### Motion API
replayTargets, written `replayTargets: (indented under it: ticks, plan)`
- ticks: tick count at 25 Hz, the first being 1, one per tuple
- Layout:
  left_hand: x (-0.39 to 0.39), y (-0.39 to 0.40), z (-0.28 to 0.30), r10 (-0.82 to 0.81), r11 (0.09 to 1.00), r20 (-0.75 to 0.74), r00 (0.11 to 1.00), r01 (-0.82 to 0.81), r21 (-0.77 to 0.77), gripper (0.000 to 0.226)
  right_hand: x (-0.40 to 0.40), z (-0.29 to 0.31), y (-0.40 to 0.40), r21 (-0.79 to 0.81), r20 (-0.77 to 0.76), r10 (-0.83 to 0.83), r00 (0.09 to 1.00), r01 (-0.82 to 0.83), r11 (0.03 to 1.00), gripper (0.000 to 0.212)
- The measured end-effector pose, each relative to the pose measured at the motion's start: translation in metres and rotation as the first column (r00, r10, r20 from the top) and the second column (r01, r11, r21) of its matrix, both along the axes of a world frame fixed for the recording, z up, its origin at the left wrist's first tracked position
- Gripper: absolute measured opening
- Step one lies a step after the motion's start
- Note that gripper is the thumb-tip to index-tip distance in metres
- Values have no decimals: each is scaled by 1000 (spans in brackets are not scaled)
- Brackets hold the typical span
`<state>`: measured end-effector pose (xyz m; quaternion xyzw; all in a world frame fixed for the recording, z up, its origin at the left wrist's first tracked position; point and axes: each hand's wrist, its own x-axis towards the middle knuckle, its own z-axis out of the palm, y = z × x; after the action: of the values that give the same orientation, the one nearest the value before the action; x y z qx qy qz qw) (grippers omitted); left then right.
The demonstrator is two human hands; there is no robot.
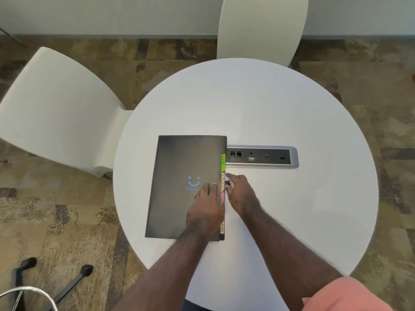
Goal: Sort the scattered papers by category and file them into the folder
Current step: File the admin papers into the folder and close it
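1. A round white worktop [269, 113] carries a grey inset socket panel [261, 156] near its middle.
2. Two white chairs stand by it: one at the left edge [56, 113], one at the far edge [261, 28].
3. Mottled brown carpet [370, 108] meets a pale wall [112, 14].
4. A black chair base [67, 286] shows at the lower left.

Even soft light is filling the room, table [269, 104] glaring pale, edges bending fisheye, chair base [67, 286] blurring slightly.

We see a round white table [280, 108] with a grey socket panel [261, 157] set in its top. Two white chairs [56, 108] [261, 28] stand near it on a patterned carpet [370, 86]. At the lower left we see a black chair base [56, 283].
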<state>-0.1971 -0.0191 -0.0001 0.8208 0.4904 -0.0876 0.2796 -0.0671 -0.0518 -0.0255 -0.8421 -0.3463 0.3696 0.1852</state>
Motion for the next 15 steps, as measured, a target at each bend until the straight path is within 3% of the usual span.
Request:
replayTargets:
  ticks: [5, 9, 15]
  plan:
    - [-32, 22, -20, -114, 993, -297, 948, 99, -65, 82, -2, -1, -3, 141, -32, -179, 983, 181, 973, 37]
    - [-38, 22, -29, -213, 972, -287, 934, 173, -160, 94, -7, 6, -4, 235, 6, -293, 956, 283, 930, 21]
    - [-22, 1, -35, -366, 919, -198, 909, 320, -228, 95, 10, 15, -28, 215, 148, -368, 918, 333, 918, 16]
